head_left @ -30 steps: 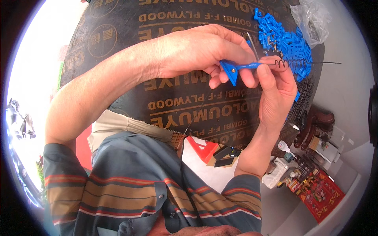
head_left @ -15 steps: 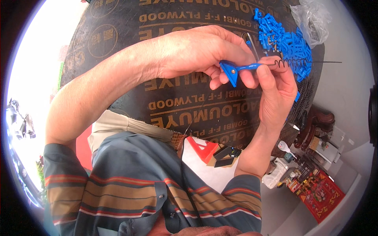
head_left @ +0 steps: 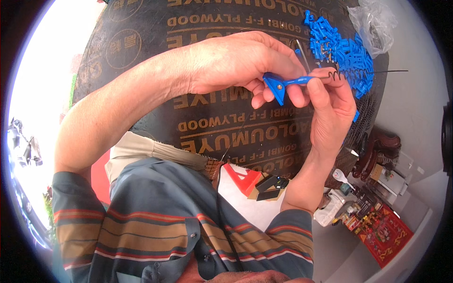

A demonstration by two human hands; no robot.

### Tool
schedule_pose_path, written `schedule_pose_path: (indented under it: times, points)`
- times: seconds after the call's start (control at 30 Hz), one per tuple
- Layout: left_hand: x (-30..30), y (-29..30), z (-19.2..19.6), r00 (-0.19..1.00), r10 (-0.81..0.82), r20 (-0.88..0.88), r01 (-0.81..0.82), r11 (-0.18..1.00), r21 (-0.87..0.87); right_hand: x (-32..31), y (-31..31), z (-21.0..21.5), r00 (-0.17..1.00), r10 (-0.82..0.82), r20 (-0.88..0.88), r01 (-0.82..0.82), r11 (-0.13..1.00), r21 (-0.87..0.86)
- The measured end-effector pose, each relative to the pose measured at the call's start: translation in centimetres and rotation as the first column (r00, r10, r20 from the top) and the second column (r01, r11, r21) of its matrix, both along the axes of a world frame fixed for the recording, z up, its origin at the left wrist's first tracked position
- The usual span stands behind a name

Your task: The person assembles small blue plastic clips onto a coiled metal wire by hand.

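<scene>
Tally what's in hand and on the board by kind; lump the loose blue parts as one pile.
Hands: 2, left hand and right hand
Blue plastic piece held: 1
Coiled wire spring: 1
Pile of blue parts: 1
Clear plastic bag: 1
Plywood board: 1
Total: 7

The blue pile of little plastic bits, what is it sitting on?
The blue pile lies on a dark printed plywood board, beside a clear plastic bag. The right hand covers the pile's lower left edge, so the board there is hidden.
</scene>
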State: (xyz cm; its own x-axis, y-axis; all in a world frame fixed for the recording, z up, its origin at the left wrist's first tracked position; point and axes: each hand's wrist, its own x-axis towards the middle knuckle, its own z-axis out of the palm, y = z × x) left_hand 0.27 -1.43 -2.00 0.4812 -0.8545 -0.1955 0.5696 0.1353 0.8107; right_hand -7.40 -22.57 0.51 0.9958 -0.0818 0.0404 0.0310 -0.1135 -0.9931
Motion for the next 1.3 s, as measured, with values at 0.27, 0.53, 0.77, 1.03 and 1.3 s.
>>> schedule_pose_path:
  times: [0.27, 0.53, 0.77, 1.03, 1.3]
  points:
    - [0.09, 0.1, 0.0, 1.0, -0.005, 0.002, 0.005, 1.0, -0.002, -0.04, -0.16, 0.07, 1.0, -0.003, -0.009, 0.003, 1.0, -0.013]
    - [0.03, 0.02, -0.07, 1.0, -0.002, -0.009, 0.002, 1.0, -0.004, 0.02, -0.19, -0.07, 1.0, -0.022, -0.012, 0.022, 1.0, -0.006]
    - [0.03, 0.1, 0.01, 1.0, 0.009, -0.006, -0.009, 1.0, -0.015, -0.01, -0.16, -0.03, 1.0, -0.008, 0.006, 0.008, 1.0, -0.005]
    - [-0.11, 0.1, 0.2, 0.997, 0.053, 0.052, -0.052, 0.999, -0.013, -0.09, -0.01, 0.27, 0.999, -0.018, -0.038, 0.017, 0.999, -0.03]
    - [-0.15, 0.14, 0.54, 0.993, 0.074, 0.094, -0.074, 0.997, -0.006, 0.03, -0.57, -0.19, 0.998, 0.054, 0.026, -0.052, 0.996, -0.074]
